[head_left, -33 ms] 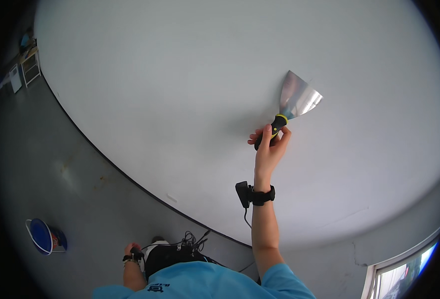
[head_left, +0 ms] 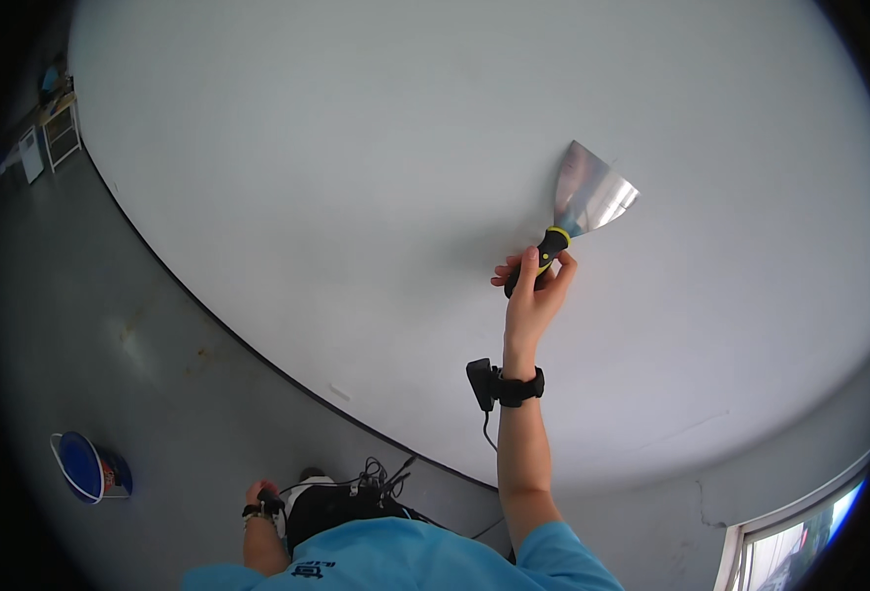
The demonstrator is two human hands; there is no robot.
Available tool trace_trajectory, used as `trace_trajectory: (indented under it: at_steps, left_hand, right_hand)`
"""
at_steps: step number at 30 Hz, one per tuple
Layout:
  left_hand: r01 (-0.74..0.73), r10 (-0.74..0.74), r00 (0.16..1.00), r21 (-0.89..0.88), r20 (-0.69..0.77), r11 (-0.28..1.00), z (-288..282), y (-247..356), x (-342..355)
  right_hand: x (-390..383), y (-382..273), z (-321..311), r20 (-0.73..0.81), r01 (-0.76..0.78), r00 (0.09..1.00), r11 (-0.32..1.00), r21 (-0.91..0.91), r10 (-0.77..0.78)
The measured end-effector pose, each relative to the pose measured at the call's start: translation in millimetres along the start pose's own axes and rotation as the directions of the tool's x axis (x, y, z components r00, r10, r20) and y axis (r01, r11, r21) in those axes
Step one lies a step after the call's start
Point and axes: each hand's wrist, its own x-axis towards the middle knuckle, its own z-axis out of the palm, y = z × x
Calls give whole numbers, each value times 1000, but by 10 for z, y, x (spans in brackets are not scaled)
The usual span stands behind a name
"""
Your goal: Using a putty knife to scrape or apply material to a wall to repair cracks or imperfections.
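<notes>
My right hand (head_left: 536, 286) is closed round the black and yellow handle of a putty knife (head_left: 592, 192), thumb along the grip. Its wide, shiny steel blade points up and to the right against the white wall (head_left: 356, 177); whether the edge touches it I cannot tell. A soft shadow falls on the wall left of the hand. Down by my side at the lower left hangs my left hand (head_left: 260, 492), small and partly covered by the black device on its wrist, its fingers not clear.
A blue bucket (head_left: 90, 467) with a white handle stands on the grey floor (head_left: 159, 394) at left. Black cables (head_left: 386, 478) bunch at my waist. A window (head_left: 799, 537) is at lower right. A small shelf (head_left: 61, 133) stands far left. A dark strip edges the wall's foot.
</notes>
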Motion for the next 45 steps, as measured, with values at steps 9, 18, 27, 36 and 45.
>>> trace_trajectory:
  at_steps: [9, 18, 27, 36, 45]
  left_hand:
    - [-266, 208, 963, 471, 172, 841, 157, 103, -121]
    - [-95, 81, 993, 180, 83, 979, -78, 124, -50]
    - [-134, 133, 989, -4, -62, 991, -142, 19, -314]
    - [-95, 72, 988, -170, -140, 981, -226, -95, -270]
    - [-50, -16, 986, -378, -169, 924, -147, -295, 34]
  right_hand:
    - [-43, -36, -76, -12, -52, 999, 993, -106, 51]
    - [35, -62, 464, 85, 38, 996, 991, -130, -27]
    - [79, 33, 425, 62, 7, 998, 999, -51, -4]
    - [53, 129, 371, 148, -111, 983, 994, -9, 111]
    - [152, 64, 574, 265, -42, 964, 994, 105, 13]
